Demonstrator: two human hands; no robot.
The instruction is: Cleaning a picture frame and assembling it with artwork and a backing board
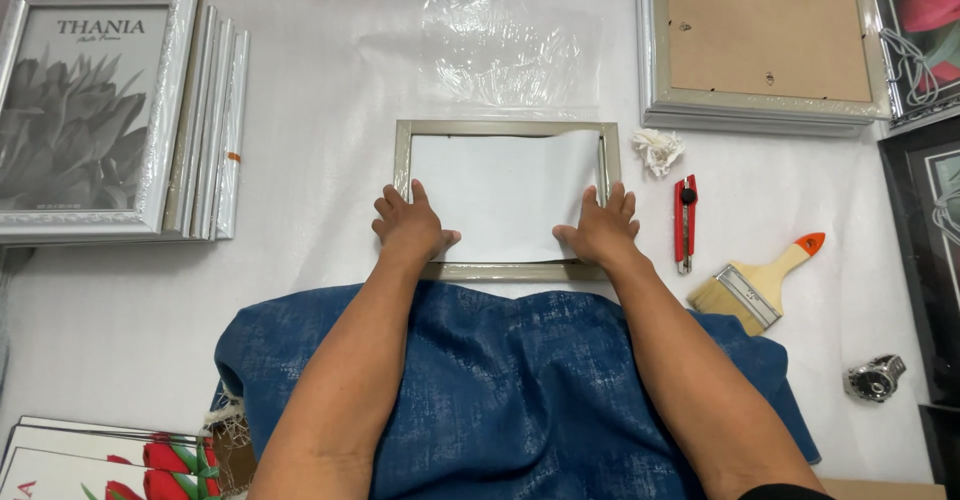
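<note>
Both hands flat, palms down, on a white sheet [505, 195] lying in a grey-green frame [505, 271] at the middle of the table [300, 110], close to its near edge. Left hand [408, 228] presses the sheet's near left corner, fingers spread a little, thumb pointing inward; it grips nothing. Right hand [601, 228] does the same at the near right corner, fingers loosely apart, also gripping nothing. The sheet's far edge curls up slightly at the right. Blue cloth [520, 400] covers the near edge under the forearms, touching the frame's near rail.

Right of the frame: crumpled paper wad [657, 148], red cutter [685, 222] just beside the frame's right rail, brush [760, 285] with orange-tipped handle nearer the near right, watch [875, 377] by the right edge. Far right corner: stack of frames [765, 45] lying back side up. Far middle: clear plastic film [500, 50], just beyond the frame. Left edge: silver frames [110, 110] stacked, top one showing a grey flower print. Near left corner: prints with red flowers [100, 460]. Dark frames [925, 210] along the right edge.
</note>
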